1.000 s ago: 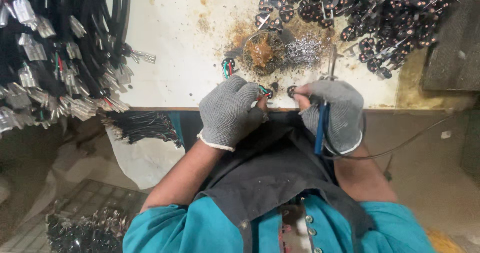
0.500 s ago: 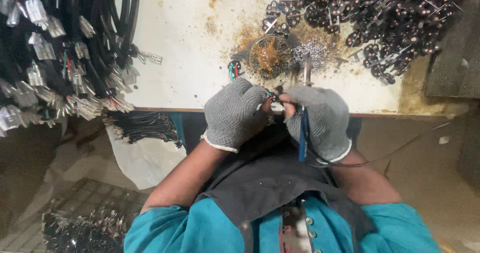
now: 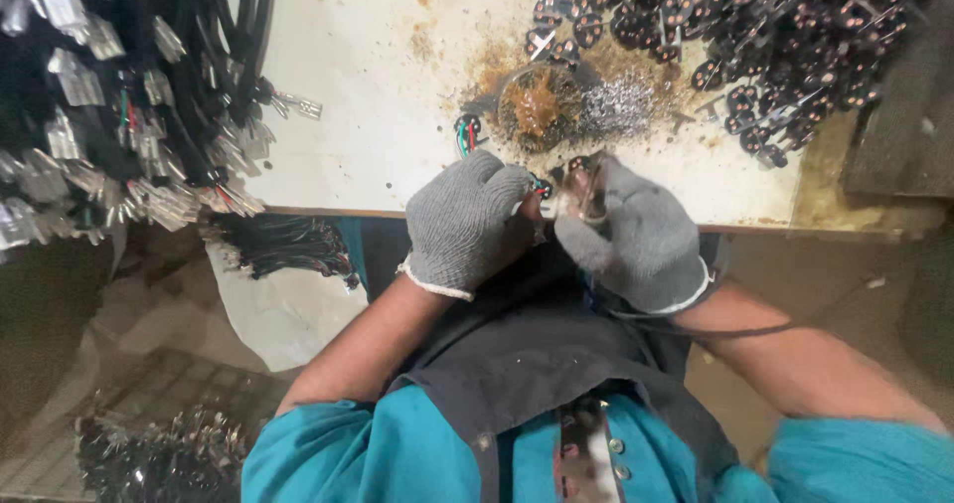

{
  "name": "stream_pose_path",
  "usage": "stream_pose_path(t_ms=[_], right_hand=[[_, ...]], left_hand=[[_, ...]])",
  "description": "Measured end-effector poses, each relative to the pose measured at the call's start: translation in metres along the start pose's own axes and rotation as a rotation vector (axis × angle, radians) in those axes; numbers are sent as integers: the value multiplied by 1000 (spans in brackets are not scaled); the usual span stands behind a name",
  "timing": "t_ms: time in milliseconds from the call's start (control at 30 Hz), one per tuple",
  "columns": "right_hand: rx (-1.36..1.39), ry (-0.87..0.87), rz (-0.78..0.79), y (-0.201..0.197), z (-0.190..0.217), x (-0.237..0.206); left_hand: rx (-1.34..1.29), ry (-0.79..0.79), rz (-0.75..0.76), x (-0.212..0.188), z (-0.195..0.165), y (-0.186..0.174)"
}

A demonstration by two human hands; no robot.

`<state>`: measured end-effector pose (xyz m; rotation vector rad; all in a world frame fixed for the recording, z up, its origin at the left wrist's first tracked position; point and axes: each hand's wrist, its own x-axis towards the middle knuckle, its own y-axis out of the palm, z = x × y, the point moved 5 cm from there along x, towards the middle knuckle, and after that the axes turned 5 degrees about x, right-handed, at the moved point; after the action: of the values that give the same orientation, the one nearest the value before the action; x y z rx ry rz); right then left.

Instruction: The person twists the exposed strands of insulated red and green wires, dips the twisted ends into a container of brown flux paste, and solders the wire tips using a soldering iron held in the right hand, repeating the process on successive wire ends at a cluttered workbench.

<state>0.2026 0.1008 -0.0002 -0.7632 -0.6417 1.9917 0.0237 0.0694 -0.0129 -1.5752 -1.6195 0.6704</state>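
grey-gloved left hand (image 3: 465, 223) and right hand (image 3: 636, 235) grip a small connector (image 3: 576, 180) together; the blue tool visible earlier has dropped from sight.

The small part (image 3: 574, 187) between both gloved hands is blurred and mostly covered, so its shape and the grip on it are unclear. Cable bundle (image 3: 89, 95) is cut off at left edge.

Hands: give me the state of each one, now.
Left hand: closed, pinching a small wired part.
Right hand: closed around something small; what it is cannot be told.
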Motion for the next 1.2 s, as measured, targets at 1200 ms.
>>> stream_pose_path(t_ms=[1200], right_hand=[[408,-225,-482,-15,-10,-12]], left_hand=[[91,47,224,19,10,-95]])
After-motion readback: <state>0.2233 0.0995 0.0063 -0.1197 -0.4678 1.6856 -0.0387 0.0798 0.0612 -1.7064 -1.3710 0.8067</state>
